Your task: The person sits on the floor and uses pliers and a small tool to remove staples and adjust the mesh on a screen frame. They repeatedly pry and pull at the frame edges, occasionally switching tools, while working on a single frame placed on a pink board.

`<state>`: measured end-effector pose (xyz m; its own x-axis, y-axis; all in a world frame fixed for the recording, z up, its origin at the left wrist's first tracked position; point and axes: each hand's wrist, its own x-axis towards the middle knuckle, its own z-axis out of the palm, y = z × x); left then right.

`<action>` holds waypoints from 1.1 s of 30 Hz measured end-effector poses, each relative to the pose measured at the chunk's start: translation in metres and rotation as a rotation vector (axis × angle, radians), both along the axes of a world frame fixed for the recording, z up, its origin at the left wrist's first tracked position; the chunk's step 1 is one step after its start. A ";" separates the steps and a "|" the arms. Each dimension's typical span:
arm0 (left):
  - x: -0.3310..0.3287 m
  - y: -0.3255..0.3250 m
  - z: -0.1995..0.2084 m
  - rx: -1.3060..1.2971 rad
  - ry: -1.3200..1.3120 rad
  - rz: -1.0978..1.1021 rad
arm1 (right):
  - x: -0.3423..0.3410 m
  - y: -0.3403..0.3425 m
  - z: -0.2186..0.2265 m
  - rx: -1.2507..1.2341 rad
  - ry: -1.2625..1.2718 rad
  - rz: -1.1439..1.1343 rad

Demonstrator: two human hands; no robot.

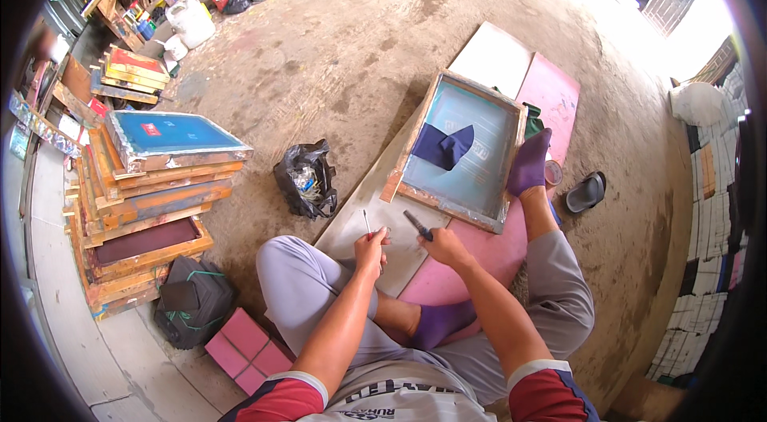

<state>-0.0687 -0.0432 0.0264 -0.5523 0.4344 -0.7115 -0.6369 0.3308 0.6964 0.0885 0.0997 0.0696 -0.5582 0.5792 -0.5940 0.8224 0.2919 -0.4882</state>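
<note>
My left hand (372,249) is closed around a screwdriver (367,221), its thin metal shaft pointing up and away from me. To its right, my right hand (446,248) grips a dark, narrow, bar-like tool (415,223) whose exact kind I cannot make out. The two tools are apart, above the pale board (358,237). Just beyond them lies a wooden-framed printing screen (482,179) with light blue mesh, tilted on the boards. A folded dark blue cloth (444,147) rests on the mesh. My purple-socked foot touches the screen's right side.
Stacked wooden screen frames (152,182) stand at left, near a black plastic bag (307,181) holding scraps. Pink tiles (249,352) and a dark bundle (192,302) lie by my left knee. A sandal (586,192) sits right of the pink board (551,91). White stacks (693,286) line the right edge.
</note>
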 end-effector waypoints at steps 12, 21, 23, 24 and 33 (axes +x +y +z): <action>-0.010 -0.006 -0.022 0.146 -0.500 0.028 | 0.014 -0.026 -0.017 -0.695 0.196 -0.022; -0.002 -0.006 -0.023 -0.180 0.311 -0.086 | 0.011 0.009 -0.016 -0.742 0.259 -0.289; -0.002 -0.008 -0.034 -0.201 0.447 -0.107 | 0.007 0.021 -0.011 -0.772 0.314 -0.339; -0.003 -0.010 -0.044 -0.215 0.492 -0.116 | 0.003 0.025 -0.008 -0.793 0.334 -0.348; -0.001 -0.004 -0.031 -0.288 0.415 -0.125 | -0.005 0.049 -0.006 -0.895 0.330 -0.392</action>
